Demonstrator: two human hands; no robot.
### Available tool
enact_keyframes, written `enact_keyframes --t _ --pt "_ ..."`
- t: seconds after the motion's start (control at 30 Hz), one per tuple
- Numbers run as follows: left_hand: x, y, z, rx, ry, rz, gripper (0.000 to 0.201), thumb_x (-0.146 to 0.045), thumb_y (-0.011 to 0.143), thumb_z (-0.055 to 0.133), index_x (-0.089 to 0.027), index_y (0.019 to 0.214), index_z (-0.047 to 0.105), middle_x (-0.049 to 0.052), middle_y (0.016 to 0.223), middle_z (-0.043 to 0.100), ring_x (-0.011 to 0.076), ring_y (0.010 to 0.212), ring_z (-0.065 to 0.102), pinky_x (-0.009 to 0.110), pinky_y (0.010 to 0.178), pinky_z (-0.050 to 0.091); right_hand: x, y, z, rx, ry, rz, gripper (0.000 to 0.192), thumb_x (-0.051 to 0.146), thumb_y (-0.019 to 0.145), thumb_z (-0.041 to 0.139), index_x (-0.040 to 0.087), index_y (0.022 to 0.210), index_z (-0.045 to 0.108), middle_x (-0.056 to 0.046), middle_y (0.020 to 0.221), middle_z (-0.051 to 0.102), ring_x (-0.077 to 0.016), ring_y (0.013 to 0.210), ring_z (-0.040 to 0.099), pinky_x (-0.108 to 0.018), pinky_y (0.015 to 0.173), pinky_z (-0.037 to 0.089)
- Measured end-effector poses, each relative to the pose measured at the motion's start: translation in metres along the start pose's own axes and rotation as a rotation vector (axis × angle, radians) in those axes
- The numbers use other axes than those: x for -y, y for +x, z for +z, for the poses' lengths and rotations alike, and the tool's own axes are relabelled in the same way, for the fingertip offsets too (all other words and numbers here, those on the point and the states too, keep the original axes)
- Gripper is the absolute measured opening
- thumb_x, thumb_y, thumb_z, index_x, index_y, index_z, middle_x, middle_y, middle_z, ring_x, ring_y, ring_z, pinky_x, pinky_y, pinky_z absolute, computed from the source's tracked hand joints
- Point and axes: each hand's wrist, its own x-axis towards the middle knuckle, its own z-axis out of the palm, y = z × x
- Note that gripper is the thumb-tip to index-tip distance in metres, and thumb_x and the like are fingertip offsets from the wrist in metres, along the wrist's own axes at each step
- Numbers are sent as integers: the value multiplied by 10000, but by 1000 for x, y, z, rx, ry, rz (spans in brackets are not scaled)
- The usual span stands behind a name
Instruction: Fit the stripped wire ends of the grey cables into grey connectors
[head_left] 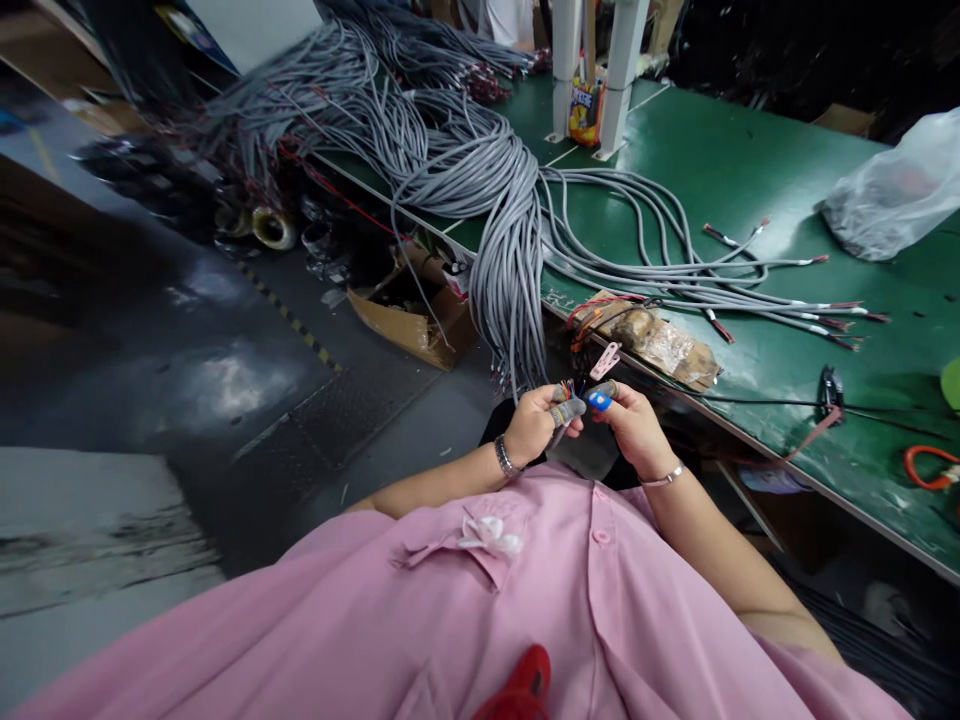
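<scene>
Close in front of my body, my left hand [534, 422] is closed on the end of a grey cable, from which thin coloured wires [568, 387] fan out. Grey covers wrap some of its fingers. Beside it, almost touching, my right hand [636, 428] is pinched at the wire ends. A blue band [599, 401] sits at its thumb tip; whatever lies between those fingers is too small to make out. Just beyond the hands, a pink clip [604, 361] stands at the table edge near a tape-wrapped block [651, 340].
A large bundle of grey cables [465, 150] drapes over the green table [810, 210] and hangs off its edge. A clear plastic bag [896, 190] sits at the right. White posts [624, 70] rise from the table. An open cardboard box [409, 325] stands below, left of the hanging cables.
</scene>
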Motion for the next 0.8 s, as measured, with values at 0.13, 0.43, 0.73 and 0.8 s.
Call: enact_keyframes --t 0.13,0.43,0.73,0.8 --pt "-6 5 -1 -3 -40 17 344 -430 680 748 -137 724 573 14 575 626 112 474 574 246 492 509 2 10 -3 -28 218 86 284 471 742 711 191 763 673 10 682 618 -91 567 504 -235 584 470" --pt "-19 19 2 96 -122 -43 325 -392 648 764 -141 681 560 8 528 593 83 402 503 198 398 395 10 33 1 -109 158 -28 323 515 747 697 195 739 652 32 592 570 -63 476 418 -191 474 402" --pt "-10 28 3 131 -141 -60 283 -359 652 752 -132 693 588 1 519 575 75 401 483 189 382 363 6 45 8 -125 361 56 388 589 739 666 203 728 630 19 630 589 -99 560 510 -229 554 470" --pt "-7 28 4 126 -133 -72 299 -367 640 762 -131 682 582 0 511 568 76 399 480 191 380 359 6 47 9 -158 406 52 372 567 732 687 202 712 618 24 621 590 -98 552 505 -232 557 467"
